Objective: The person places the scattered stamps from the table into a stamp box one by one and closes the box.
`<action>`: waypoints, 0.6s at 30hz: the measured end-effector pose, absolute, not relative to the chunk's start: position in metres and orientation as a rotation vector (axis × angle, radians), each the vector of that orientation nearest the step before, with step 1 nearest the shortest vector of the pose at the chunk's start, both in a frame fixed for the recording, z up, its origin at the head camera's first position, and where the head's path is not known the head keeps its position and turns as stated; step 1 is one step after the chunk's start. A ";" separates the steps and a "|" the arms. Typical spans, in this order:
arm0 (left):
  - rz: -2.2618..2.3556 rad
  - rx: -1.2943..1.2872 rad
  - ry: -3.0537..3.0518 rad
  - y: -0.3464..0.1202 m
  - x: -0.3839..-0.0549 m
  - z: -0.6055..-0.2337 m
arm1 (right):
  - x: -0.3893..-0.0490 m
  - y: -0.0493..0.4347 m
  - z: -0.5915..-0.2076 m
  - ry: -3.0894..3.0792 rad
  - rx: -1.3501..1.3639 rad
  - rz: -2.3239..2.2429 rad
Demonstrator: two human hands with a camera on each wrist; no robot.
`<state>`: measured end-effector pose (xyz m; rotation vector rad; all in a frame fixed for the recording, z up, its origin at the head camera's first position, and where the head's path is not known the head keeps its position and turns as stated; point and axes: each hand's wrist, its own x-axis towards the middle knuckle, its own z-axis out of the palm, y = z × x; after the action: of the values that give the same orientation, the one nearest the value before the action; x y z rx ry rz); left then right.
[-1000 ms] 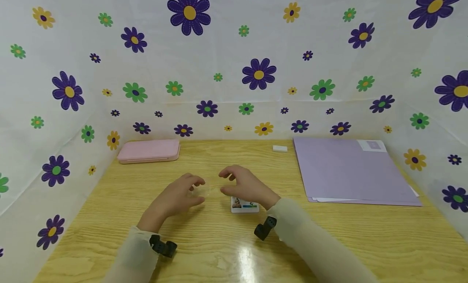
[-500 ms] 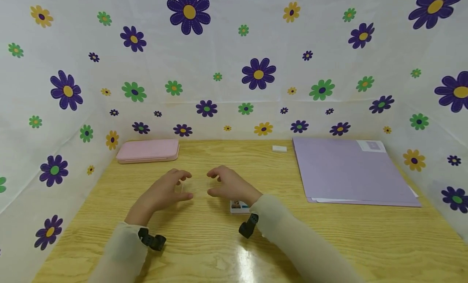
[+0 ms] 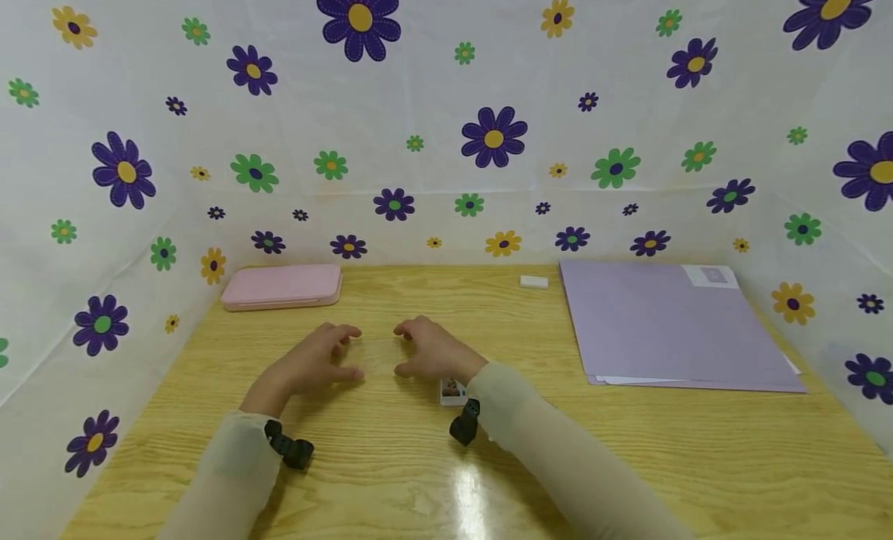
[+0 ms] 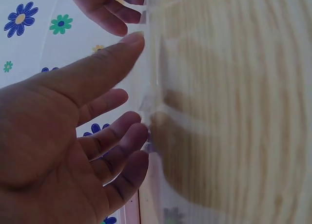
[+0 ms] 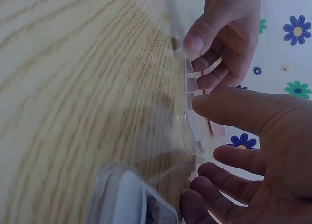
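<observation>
A clear plastic piece with a thin raised edge [image 3: 379, 357], like a box lid, lies flat on the wooden table. It is faint in the head view; its edge shows better in the right wrist view. My left hand [image 3: 310, 363] is at its left side, thumb and fingers spread apart. Facing it, my right hand [image 3: 436, 352] is at the right side with loosely bent fingers. Fingertips of both hands are close to the piece's edges; whether they touch is unclear. A small white case with a picture [image 3: 452, 390] sits under my right wrist, partly hidden by the sleeve.
At the back left lies a pink case [image 3: 282, 286]. A small white block [image 3: 533, 282] rests near the back edge. A purple folder [image 3: 670, 327] with papers inside covers the right side. Flower-patterned cloth [image 3: 418, 98] encloses the back and sides.
Both hands have moved left with the clear piece between them, then slowed over the last half second. My right sleeve now covers more of the small white case.
</observation>
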<state>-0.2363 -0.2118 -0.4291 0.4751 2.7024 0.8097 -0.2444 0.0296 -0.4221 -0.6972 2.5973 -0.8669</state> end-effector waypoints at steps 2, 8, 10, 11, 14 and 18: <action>0.784 0.459 2.703 -0.211 -0.238 -0.431 | -0.247 0.030 -0.423 2.607 -0.708 -0.834; 0.739 0.436 2.701 -0.213 -0.241 -0.435 | -0.250 0.027 -0.424 2.589 -0.703 -0.792; 0.723 0.438 2.709 -0.213 -0.242 -0.436 | -0.251 0.026 -0.424 2.588 -0.704 -0.770; 0.715 0.435 2.713 -0.213 -0.242 -0.437 | -0.251 0.025 -0.423 2.589 -0.707 -0.762; 0.705 0.438 2.723 -0.214 -0.242 -0.437 | -0.252 0.024 -0.423 2.599 -0.706 -0.731; 0.711 0.462 2.734 -0.213 -0.243 -0.435 | -0.253 0.022 -0.422 2.623 -0.696 -0.707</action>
<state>-0.2433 -0.2126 -0.4353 0.4621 2.7343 0.7114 -0.2527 0.0217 -0.4225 -0.6956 2.6229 -0.7066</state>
